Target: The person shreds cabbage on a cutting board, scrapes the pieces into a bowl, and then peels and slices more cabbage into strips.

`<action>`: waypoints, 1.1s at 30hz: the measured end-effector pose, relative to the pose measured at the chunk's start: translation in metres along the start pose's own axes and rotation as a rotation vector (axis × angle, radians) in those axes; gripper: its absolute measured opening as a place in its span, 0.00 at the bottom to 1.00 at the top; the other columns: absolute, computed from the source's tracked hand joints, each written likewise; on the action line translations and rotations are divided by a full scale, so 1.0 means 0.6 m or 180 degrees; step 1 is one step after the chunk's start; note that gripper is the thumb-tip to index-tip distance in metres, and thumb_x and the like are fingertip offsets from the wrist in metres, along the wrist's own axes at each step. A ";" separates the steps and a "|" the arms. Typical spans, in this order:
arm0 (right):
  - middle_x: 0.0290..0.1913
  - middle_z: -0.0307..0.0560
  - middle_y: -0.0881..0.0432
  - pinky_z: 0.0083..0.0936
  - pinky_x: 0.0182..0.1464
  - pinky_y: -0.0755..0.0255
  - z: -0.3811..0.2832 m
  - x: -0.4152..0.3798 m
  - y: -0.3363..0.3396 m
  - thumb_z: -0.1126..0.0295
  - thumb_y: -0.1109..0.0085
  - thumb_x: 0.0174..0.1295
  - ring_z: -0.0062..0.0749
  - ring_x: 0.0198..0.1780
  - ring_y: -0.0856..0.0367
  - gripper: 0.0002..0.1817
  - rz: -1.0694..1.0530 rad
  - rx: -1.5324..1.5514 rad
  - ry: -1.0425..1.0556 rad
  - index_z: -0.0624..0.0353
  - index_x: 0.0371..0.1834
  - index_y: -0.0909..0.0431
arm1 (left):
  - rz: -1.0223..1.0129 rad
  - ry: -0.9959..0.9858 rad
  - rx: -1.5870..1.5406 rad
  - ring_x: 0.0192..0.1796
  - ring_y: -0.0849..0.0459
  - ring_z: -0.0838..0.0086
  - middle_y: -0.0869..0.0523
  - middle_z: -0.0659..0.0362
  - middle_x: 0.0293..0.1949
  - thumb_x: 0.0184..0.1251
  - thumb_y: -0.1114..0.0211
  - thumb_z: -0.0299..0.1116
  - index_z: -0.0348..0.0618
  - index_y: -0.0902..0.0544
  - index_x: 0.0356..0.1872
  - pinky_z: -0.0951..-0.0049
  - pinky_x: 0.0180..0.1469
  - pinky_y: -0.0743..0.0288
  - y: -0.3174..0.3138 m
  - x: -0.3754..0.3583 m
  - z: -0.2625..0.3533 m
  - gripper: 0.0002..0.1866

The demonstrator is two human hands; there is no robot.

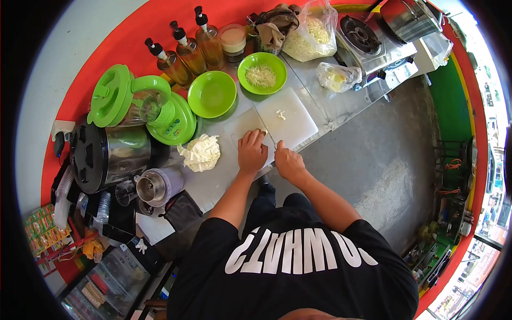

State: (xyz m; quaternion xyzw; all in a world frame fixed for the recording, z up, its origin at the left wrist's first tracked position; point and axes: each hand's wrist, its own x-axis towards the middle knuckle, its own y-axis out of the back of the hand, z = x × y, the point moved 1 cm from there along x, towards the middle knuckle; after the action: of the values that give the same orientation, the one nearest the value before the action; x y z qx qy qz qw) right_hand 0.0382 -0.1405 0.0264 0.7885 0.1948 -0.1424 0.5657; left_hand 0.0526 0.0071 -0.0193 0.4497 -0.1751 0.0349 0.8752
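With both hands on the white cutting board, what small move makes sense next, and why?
Probably slide the left hand back a little and cut again with the right hand: a few shreds lie on the cutting board, and the green bowl beyond holds more.

Your clearest room is the far half of the white cutting board [288, 120], bare but for a few shreds. Past it, the green bowl of shredded cabbage [262, 72] and the empty green bowl [212, 94] block the way, with pump bottles [188, 50] lined up behind them. To your left, the cabbage wedge [200, 152] sits just beside the board, and the green-lidded jug [140, 102] and steel pot [109, 152] crowd that side. To your right, a plastic bag [338, 77] lies before the gas stove [373, 40]; the steel counter strip between is open.
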 end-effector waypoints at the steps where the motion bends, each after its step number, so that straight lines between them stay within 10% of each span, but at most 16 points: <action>1: 0.34 0.66 0.13 0.53 0.43 0.18 0.001 -0.005 -0.008 0.62 0.51 0.78 0.64 0.40 0.11 0.15 -0.0050 0.0010 -0.0079 0.65 0.50 0.36 | 0.0017 -0.0001 -0.0022 0.64 0.22 0.58 0.16 0.57 0.59 0.57 0.37 0.28 0.44 0.15 0.54 0.56 0.61 0.30 -0.002 -0.001 -0.001 0.20; 33: 0.34 0.63 0.12 0.48 0.42 0.16 -0.030 0.017 0.001 0.68 0.49 0.74 0.59 0.40 0.10 0.12 0.0177 0.0107 -0.0139 0.66 0.50 0.36 | 0.0140 -0.0092 0.0019 0.63 0.20 0.63 0.15 0.60 0.58 0.59 0.37 0.28 0.44 0.15 0.55 0.59 0.62 0.30 -0.001 -0.006 -0.007 0.21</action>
State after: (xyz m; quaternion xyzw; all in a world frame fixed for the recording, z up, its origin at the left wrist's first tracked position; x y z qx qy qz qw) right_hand 0.0474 -0.1223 0.0279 0.7997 0.1580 -0.1470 0.5602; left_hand 0.0507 0.0106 -0.0232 0.4488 -0.1974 0.0482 0.8702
